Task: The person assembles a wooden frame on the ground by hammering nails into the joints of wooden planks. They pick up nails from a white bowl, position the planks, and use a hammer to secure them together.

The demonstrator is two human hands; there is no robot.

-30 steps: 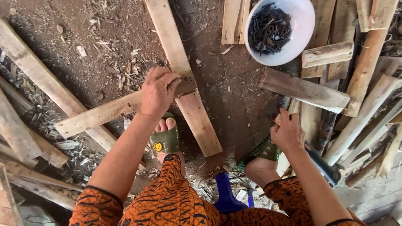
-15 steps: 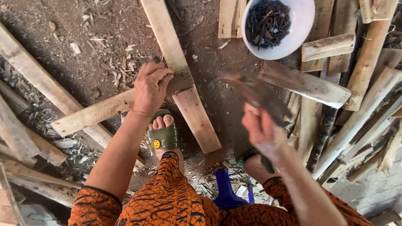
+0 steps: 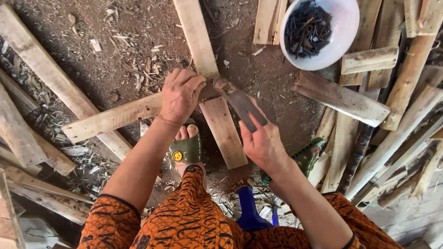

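Pinning crossed planks [image 3: 130, 113] with a flat left hand [image 3: 180, 94], right hand [image 3: 263, 142] gripping a hammer [image 3: 240, 102] at the joint. Fingers look best kept clear.

You have no packages, labels, signs or screens in front of you here. The nearest thing to a mark is the small round yellow badge [image 3: 177, 155] on the green sandal [image 3: 186, 147] under your left forearm; it sits on the strap, near the toes.
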